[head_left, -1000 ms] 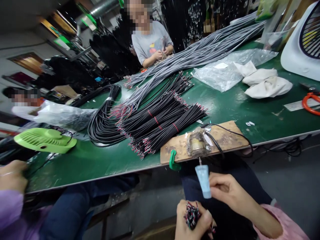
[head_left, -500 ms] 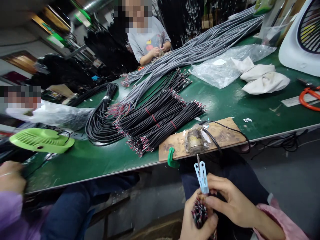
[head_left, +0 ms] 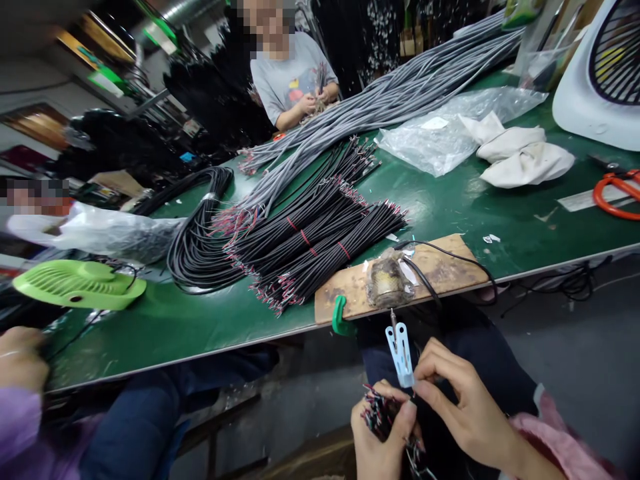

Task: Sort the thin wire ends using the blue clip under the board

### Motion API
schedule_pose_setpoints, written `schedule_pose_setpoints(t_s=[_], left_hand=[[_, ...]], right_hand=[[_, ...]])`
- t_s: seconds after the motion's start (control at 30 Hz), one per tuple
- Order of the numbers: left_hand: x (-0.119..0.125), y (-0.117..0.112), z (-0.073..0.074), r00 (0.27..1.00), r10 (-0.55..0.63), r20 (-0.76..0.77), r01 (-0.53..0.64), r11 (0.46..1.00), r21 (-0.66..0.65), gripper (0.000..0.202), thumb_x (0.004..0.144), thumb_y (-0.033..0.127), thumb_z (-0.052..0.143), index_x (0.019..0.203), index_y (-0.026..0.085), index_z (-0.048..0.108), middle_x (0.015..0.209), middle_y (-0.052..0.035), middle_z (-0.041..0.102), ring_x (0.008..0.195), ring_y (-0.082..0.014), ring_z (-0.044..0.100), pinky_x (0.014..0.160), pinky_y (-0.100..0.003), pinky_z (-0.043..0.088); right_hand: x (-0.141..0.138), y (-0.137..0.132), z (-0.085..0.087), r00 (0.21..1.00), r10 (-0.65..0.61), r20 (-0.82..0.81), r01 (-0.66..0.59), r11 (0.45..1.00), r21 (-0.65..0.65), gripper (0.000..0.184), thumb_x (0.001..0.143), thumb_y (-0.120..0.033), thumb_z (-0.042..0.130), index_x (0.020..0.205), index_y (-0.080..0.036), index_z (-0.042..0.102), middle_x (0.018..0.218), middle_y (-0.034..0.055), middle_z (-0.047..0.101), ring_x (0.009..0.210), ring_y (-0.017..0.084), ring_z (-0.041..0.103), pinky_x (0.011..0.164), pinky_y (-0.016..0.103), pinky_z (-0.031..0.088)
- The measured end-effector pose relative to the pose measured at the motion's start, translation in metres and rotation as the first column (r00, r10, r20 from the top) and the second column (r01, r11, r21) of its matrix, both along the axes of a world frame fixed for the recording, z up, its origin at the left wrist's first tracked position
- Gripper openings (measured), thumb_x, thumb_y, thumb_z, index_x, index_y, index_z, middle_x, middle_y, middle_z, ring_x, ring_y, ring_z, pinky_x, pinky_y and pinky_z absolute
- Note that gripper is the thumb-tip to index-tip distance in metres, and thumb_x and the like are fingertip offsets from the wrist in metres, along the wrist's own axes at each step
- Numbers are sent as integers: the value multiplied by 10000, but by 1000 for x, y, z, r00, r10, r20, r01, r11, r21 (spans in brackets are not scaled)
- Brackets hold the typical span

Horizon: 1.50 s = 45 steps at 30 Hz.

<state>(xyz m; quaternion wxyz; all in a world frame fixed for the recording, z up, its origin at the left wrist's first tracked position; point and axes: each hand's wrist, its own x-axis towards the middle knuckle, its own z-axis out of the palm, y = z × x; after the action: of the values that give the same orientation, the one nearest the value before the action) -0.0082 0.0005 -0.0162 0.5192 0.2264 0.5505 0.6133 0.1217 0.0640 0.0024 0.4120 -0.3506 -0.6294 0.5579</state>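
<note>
My left hand (head_left: 383, 433) is closed around a bundle of thin wires (head_left: 379, 412) with red, black and pale ends, low in front of me. A light blue plastic clip (head_left: 400, 357) hangs just past the table edge, at the end of a thin metal rod (head_left: 393, 319). My right hand (head_left: 457, 397) has thumb and forefinger pinched together beside the clip's lower end. Whatever small piece lies between those fingertips is too small to make out. The two hands are close together but apart.
A wooden board (head_left: 333, 300) with a grimy wrapped block (head_left: 389, 281) lies at the table edge, beside a green clamp (head_left: 341, 317). Black cable bundles (head_left: 300, 247), grey cables (head_left: 380, 100), orange-handled scissors (head_left: 613, 197) and fans are on the table. Two other people sit nearby.
My left hand has moved slightly left and down with the wire bundle, away from the clip. My right hand has separated from the bundle and now pinches beside the clip's lower end.
</note>
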Motion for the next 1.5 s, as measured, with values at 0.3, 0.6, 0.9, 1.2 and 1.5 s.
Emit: schedule_pose_setpoints(t_s=[0.3, 0.6, 0.9, 1.2, 1.5], left_hand=[[4, 2, 9, 993, -2, 118, 3, 1000, -4, 273, 694, 393, 832, 698, 186, 653, 339, 60, 545, 271, -41, 440, 360, -118, 362], [1, 4, 7, 994, -12, 111, 7, 999, 42, 247, 735, 347, 805, 681, 172, 640, 457, 45, 576, 284, -52, 472, 364, -147, 372], [7, 3, 8, 1000, 7, -30, -7, 1000, 22, 285, 755, 364, 780, 653, 166, 603, 482, 53, 551, 339, -53, 477, 385, -154, 379], [-15, -2, 13, 960, -209, 186, 219, 975, -36, 335, 669, 389, 841, 682, 153, 604, 573, 48, 561, 300, -7, 426, 317, -116, 286], [-18, 19, 32, 901, -104, -422, 196, 964, 181, 90, 681, 222, 801, 618, 196, 743, 546, -21, 649, 519, -142, 576, 543, -233, 430]], right_hand=[[-14, -12, -14, 969, -91, -228, 60, 988, -141, 253, 941, -318, 586, 725, -189, 606, 728, 10, 557, 703, 162, 522, 653, 283, 395], [-11, -14, -22, 937, -75, -340, -12, 969, -246, 112, 814, -284, 746, 903, -216, 736, 833, 34, 596, 785, 176, 579, 694, 280, 480], [-14, -12, -8, 939, -190, -285, 144, 974, -177, 131, 866, -186, 669, 736, -178, 681, 716, 10, 568, 606, 143, 564, 534, 266, 455], [-8, 10, -6, 912, 106, -395, -175, 974, -142, 295, 774, -442, 774, 647, -183, 711, 630, 3, 562, 663, 165, 504, 643, 304, 388], [1, 18, -1, 899, 235, -369, -359, 878, -317, 333, 882, -470, 637, 796, -150, 597, 810, 12, 491, 738, 152, 453, 675, 270, 374]])
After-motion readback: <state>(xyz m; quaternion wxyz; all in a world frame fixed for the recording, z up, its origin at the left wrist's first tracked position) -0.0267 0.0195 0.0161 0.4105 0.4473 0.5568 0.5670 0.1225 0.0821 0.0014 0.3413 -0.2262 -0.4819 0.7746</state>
